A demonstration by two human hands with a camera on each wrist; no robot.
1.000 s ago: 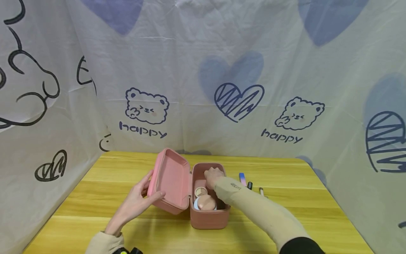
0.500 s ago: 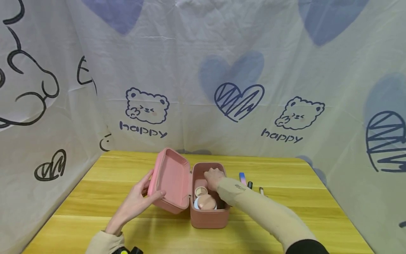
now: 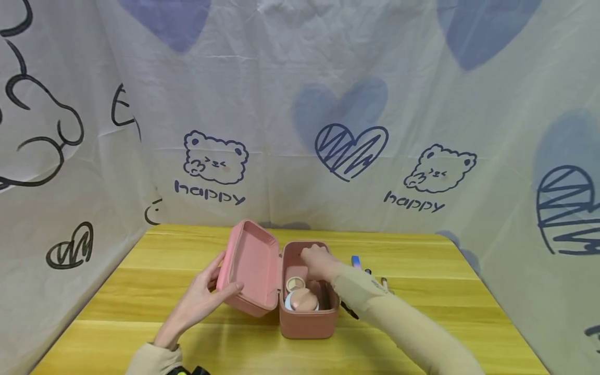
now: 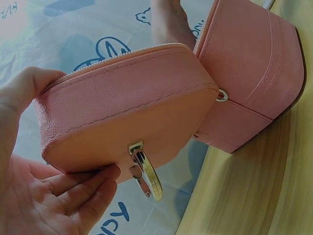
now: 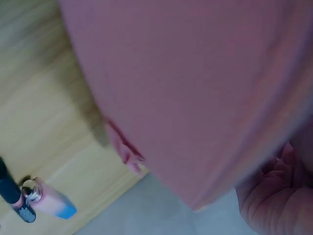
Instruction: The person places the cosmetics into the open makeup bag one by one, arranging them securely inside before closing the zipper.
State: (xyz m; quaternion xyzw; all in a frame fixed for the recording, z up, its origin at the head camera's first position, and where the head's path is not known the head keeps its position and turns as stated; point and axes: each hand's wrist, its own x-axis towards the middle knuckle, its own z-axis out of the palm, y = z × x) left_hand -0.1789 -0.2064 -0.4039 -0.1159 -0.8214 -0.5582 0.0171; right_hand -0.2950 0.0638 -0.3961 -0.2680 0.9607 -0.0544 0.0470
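Observation:
A pink zippered makeup case stands open on the table, its lid swung to the left. My left hand grips the lid, thumb at its front rim and fingers behind; in the left wrist view the fingers lie against the lid's outside, near a gold metal ring. My right hand reaches down into the case at the far right side. Its fingertips are hidden inside, and I cannot tell what they hold. Near them lie a small round palette and a round container with a peach-coloured top.
Right of the case lie a blue-and-pink tube, a black-capped item, a small brush-like item and a slim black item by the case wall. A printed cloth hangs behind the wooden table.
My right wrist and forearm have shifted a little to the right, and the slim black item beside the case shows more. My left hand keeps holding the lid in place.

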